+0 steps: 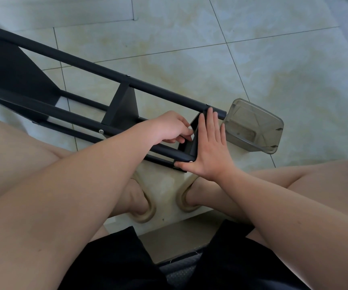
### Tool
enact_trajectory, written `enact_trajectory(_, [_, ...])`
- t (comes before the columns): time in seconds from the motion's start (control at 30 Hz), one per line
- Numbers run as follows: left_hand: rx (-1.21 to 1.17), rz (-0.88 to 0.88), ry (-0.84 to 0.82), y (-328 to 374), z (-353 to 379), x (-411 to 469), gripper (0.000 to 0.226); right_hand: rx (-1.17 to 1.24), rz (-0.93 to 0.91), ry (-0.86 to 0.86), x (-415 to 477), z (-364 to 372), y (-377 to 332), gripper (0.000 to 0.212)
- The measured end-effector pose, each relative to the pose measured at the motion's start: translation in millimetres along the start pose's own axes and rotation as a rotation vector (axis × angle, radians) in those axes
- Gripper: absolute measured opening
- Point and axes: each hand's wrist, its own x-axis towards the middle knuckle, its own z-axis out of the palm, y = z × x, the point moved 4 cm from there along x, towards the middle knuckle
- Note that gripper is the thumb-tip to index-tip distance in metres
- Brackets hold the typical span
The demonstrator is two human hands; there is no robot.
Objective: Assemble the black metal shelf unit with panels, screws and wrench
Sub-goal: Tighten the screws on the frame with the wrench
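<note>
While the black shelf unit [81, 64] lies on its side on the tiled floor [190, 49], running from far left to near centre, the work stands well advanced. A far panel [3, 65] and a middle panel [123, 107] sit between the poles, and bright screw heads [127, 75] show at several joints.

The end panel [194, 133], nearest the seated person, is the item in hand. The right hand [210, 147] is spread flat with straight fingers against its outer face, thumb along the near pole, bracing it square. The left hand [169, 128] reaches inside the frame with fingers curled at the panel's inner edge. Whether it pinches a screw or a tool cannot be told. No wrench is in view.

Judgement: fixing of this last panel looks unfinished, and setting the unit upright is yet to come.

Clearances: a grey see-through container [252, 126] stands just beside the pole ends on the right, close enough to be knocked. The person's knees flank the work and their slippers [146, 214] lie just near of it, so room on the near side is tight. Open floor lies far and right.
</note>
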Motion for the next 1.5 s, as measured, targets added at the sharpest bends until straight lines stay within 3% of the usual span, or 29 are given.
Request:
enact_trajectory(0.5, [-0.054, -0.152, -0.107, -4.1, 1.3, -1.3, 0.008, 0.006, -0.003, 0.015, 1.0, -0.6, -1.1, 0.142])
enact_trajectory(1.5, [0.269, -0.073, -0.199, 2.0, -1.6, -9.0, 0.022, 0.006, -0.011, 0.036, 1.3, 0.3, -0.5, 0.139])
